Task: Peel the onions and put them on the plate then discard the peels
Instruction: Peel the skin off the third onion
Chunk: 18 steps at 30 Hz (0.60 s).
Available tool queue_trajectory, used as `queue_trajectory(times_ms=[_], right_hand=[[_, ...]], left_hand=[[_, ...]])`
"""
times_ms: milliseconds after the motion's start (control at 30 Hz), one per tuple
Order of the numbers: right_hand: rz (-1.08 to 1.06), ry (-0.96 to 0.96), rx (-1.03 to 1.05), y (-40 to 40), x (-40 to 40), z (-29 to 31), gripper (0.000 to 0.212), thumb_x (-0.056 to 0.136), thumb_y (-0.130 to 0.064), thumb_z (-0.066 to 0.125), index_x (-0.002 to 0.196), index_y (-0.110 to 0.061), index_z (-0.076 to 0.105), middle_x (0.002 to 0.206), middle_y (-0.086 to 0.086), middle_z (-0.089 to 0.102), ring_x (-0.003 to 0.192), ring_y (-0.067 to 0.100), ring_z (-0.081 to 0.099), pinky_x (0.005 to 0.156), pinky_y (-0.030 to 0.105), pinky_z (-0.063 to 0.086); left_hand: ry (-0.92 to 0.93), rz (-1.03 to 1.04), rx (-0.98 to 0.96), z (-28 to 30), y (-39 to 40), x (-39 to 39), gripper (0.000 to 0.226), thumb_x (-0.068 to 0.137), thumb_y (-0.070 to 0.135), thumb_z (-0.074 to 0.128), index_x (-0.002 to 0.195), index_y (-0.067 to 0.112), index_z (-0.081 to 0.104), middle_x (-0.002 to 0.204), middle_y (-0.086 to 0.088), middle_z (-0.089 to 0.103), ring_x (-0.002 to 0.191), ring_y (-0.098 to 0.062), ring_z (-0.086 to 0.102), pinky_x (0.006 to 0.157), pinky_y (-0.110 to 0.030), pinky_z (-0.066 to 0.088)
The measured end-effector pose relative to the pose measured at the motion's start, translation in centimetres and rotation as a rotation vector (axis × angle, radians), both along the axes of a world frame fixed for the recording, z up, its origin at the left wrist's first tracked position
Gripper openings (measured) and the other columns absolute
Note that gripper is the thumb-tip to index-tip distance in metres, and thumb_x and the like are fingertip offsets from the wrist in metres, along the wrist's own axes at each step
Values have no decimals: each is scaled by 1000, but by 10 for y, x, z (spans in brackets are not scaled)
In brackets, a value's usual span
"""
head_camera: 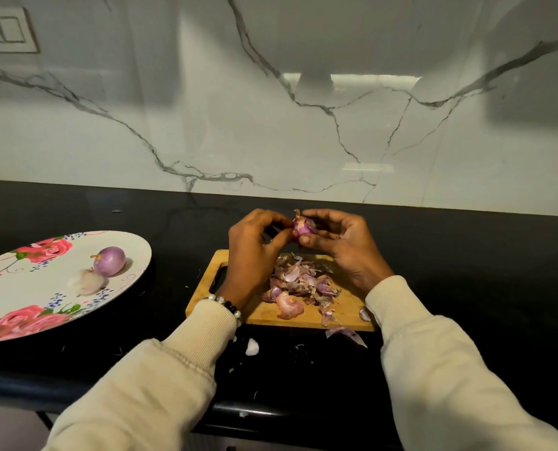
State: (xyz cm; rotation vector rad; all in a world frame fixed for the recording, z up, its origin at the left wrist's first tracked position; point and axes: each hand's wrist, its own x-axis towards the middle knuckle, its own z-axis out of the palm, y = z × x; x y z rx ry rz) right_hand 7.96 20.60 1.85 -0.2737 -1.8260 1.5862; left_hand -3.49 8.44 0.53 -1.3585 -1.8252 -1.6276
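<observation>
Head view shows my right hand (342, 242) cupping a small purple onion (303, 226), fingers curled round it above the far edge of the cutting board (345, 312). My left hand (254, 245) meets it from the other side, fingertips pinching at the onion's skin. Below my hands a heap of peels (300, 286) lies on the board, with a few scraps on the dark counter (466, 255) near its front edge. Well to the left, the floral plate (20, 294) carries one purple peeled onion (109, 261) and a pale one (87, 281) just beside it.
</observation>
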Motion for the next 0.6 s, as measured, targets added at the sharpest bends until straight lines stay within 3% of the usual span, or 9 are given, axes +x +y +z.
queue_trajectory(times_ms=[167, 433, 600], right_hand=[[-7, -25, 74, 1, 2, 0, 48, 70, 3, 80, 115, -7, 68, 106, 4, 73, 100, 13, 70, 84, 25, 57], [-23, -76, 117, 5, 0, -4, 45, 70, -2, 83, 112, -14, 70, 108, 4, 73, 104, 14, 69, 92, 32, 57], [-35, -88, 140, 6, -1, -4, 45, 70, -3, 83, 110, -18, 70, 109, 2, 73, 106, 15, 68, 95, 33, 55]], left_hand=[[14, 20, -24, 0, 0, -3, 9, 81, 12, 76, 90, 11, 74, 91, 2, 63, 77, -3, 57, 66, -10, 45], [2, -10, -73, 0, -1, -1, 7, 84, 10, 74, 90, 6, 74, 102, 0, 59, 85, -1, 55, 67, -4, 41], [34, 19, -55, -1, -1, -2, 8, 82, 12, 76, 89, 8, 75, 101, -1, 63, 88, -8, 59, 68, -8, 45]])
